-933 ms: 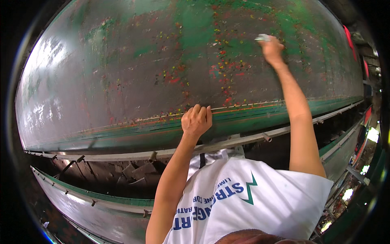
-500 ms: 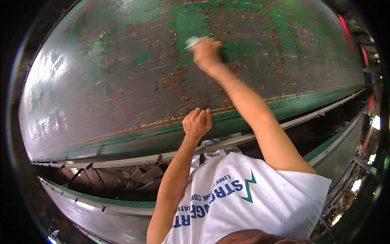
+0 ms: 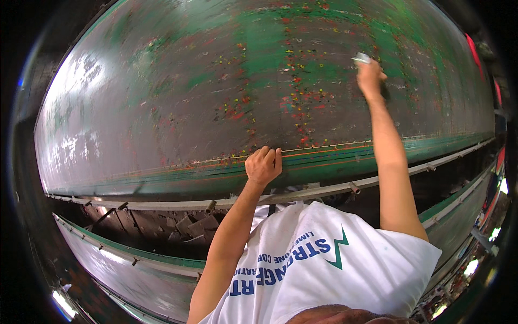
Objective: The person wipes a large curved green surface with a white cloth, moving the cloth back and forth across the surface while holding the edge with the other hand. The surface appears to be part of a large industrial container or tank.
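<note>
My right hand (image 3: 370,79) is reached far out over a long paint-marked table (image 3: 178,135), right of the middle. Its fingers are closed on a small pale flat piece (image 3: 361,57), perhaps a scraper; its exact kind cannot be made out. The piece is at or just above the table's surface. My left hand (image 3: 264,165) rests as a fist on the near edge of the table, knuckles up, with nothing seen in it. Red, yellow and green spots and streaks cover the grey and green surface.
A metal rail (image 3: 178,205) with short pegs runs along the table's near side. Behind me stands another long table (image 3: 140,270) with a green edge, and a dark gap with broken flat pieces (image 3: 189,229) lies between the two. Red material (image 3: 475,54) hangs at the far right.
My right hand has swept to the right across the table with the pale piece still in it, and the arm has straightened. My left fist stays at the near edge.
</note>
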Motion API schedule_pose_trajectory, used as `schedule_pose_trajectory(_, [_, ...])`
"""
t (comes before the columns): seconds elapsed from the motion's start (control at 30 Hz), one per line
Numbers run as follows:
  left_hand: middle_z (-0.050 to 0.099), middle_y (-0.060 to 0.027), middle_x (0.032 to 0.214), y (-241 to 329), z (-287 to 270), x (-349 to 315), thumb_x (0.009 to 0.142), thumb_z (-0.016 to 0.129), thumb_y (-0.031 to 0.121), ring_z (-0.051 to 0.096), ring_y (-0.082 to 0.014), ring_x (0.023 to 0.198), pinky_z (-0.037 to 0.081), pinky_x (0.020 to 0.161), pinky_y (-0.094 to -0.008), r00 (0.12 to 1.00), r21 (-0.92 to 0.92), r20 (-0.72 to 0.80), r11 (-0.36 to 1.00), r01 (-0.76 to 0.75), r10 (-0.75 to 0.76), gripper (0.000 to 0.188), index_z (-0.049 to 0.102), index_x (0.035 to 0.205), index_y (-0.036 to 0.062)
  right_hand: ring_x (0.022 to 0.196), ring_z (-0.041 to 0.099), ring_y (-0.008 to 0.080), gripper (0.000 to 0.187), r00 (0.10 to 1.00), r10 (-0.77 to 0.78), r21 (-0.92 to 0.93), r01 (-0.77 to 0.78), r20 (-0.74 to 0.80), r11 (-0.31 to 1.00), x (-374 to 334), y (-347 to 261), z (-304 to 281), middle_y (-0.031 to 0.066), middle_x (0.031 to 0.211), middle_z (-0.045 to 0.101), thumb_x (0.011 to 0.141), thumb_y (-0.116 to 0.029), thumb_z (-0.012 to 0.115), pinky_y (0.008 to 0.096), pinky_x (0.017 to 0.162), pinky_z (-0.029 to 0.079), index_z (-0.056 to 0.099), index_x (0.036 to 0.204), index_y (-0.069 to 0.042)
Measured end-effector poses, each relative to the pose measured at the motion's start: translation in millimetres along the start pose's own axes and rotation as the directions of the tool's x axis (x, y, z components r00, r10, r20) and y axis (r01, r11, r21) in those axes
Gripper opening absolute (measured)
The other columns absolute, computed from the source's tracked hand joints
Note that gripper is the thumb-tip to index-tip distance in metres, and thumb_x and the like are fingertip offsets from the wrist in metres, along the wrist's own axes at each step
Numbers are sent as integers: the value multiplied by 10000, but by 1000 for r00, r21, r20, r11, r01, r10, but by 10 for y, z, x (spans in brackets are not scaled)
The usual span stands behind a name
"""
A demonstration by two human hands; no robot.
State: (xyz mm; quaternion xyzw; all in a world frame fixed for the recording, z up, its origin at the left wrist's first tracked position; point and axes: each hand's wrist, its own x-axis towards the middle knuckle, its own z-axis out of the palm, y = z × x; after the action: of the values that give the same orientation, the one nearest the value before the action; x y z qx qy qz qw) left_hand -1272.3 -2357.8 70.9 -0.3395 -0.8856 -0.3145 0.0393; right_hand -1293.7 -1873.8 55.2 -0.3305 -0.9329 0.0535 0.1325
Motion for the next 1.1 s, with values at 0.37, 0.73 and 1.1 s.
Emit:
schedule_pose_trajectory(0.37, [675,-147,790,-25,-333,163,1024,637,375,683,-405,758,538,673,-524,919,-265,335,915,305,-209,431,687,767,32,1408,519,441,620,795,606,-123,-599,34,792,-118,-35,200,295,1500,531,1067,-480,555,691,1161,305,538,1463,-3])
schedule_pose_trajectory(0.73, [752,-203,957,-2104,-2054,-320,1101,611,274,712,-344,857,549,769,-455,941,-401,209,854,331,-267,322,731,992,-4,1149,582,411,347,998,-38,-51,40,43,998,-2629,-2866,93,184,1231,591,1073,-302,619,618,951,388,634,1276,-21])
schedule_pose_trajectory(1.1, [604,-136,791,-3652,-2783,-322,1153,483,287,589,-354,737,470,676,-456,890,-322,-298,914,246,-345,449,616,819,18,1029,574,279,207,515,-855,398,796,-51,456,-3464,-6154,462,73,1072,591,887,-156,680,469,907,405,656,1079,-84])
